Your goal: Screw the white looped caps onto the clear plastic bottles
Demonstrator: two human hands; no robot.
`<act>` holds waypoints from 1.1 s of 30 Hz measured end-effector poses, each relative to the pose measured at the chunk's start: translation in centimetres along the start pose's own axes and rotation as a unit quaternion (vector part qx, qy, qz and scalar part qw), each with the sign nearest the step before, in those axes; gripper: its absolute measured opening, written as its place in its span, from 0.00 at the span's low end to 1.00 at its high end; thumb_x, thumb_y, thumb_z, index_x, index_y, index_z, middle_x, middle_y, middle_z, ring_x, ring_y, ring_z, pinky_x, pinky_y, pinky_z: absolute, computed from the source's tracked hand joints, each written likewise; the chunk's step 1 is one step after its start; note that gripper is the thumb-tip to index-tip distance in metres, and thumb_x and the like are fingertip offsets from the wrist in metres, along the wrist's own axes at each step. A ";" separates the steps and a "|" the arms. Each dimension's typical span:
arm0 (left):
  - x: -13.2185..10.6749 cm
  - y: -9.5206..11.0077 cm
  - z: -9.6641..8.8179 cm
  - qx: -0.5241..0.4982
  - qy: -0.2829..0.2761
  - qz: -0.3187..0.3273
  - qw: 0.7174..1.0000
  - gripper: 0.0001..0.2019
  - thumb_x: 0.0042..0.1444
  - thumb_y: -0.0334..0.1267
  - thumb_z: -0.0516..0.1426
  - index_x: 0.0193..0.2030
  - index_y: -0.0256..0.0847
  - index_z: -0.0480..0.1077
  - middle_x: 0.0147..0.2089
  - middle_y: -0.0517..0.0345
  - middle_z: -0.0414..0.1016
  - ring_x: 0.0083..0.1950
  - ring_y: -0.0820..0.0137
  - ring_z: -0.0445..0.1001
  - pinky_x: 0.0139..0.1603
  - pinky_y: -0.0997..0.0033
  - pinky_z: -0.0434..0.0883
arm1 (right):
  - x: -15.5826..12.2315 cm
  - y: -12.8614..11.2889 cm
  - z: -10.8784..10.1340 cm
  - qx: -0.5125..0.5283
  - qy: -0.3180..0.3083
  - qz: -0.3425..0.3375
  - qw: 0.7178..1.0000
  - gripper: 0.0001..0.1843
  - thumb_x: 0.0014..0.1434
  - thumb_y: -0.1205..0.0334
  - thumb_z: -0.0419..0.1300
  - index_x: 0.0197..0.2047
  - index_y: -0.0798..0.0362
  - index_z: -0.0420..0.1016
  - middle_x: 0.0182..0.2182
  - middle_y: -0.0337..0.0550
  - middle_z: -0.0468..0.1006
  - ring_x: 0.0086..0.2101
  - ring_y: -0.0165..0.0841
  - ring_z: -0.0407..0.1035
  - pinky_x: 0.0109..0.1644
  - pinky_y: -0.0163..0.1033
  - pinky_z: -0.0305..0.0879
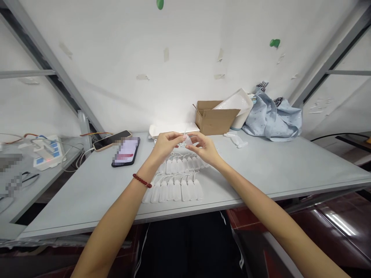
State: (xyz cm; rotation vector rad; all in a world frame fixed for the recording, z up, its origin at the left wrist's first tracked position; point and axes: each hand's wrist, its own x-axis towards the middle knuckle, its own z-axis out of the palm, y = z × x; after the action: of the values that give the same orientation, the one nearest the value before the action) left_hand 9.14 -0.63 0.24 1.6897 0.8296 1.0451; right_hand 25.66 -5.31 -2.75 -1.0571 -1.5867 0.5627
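Cardboard box (218, 122): at the back of the table (290, 166), a white piece of packaging (236, 101) jutting out.
Fabric bag (271, 116): heaped right of the box.
Phones (126, 152): two, well left of the box.
White tags (176, 191): two rows nearer the person than the box, back row partly covered.
Left hand (165, 146): front-left of the box, fingertips pinched on the held piece (188, 141).
Right hand (204, 148): before the box, fingers curled, pinching too.
Held piece: between both hands' fingertips, front-left of the box; apparently another tag, mostly hidden.
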 end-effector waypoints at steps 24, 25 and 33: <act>-0.3 -0.1 0.4 0.227 0.011 0.178 0.958 0.15 0.51 0.36 0.61 0.46 0.39 0.71 0.46 0.51 0.76 0.49 0.61 0.73 0.44 0.62 0.70 | 0.4 0.2 0.1 0.118 0.051 0.089 0.988 0.19 0.47 0.58 0.68 0.41 0.53 0.68 0.30 0.41 0.79 0.28 0.32 0.74 0.28 0.35 0.69; -0.4 -0.2 0.4 0.259 -0.002 0.211 0.943 0.18 0.51 0.37 0.61 0.49 0.40 0.69 0.47 0.50 0.75 0.50 0.60 0.72 0.45 0.61 0.70 | 0.4 0.2 0.1 0.125 0.058 0.094 0.986 0.19 0.47 0.58 0.68 0.41 0.53 0.68 0.30 0.41 0.79 0.28 0.32 0.74 0.29 0.36 0.70; -0.6 -0.9 0.4 0.423 -0.022 0.276 0.863 0.24 0.55 0.41 0.61 0.57 0.42 0.61 0.49 0.49 0.69 0.51 0.59 0.68 0.43 0.61 0.70 | 0.3 0.0 0.3 0.155 0.045 0.102 0.982 0.20 0.47 0.57 0.68 0.41 0.52 0.69 0.29 0.40 0.78 0.30 0.35 0.76 0.33 0.39 0.74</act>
State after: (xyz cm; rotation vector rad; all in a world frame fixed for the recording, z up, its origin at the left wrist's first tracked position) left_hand 9.26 -0.98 -0.86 2.8135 0.8522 1.0660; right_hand 25.36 -4.98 -2.70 -0.9959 -1.2691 0.8585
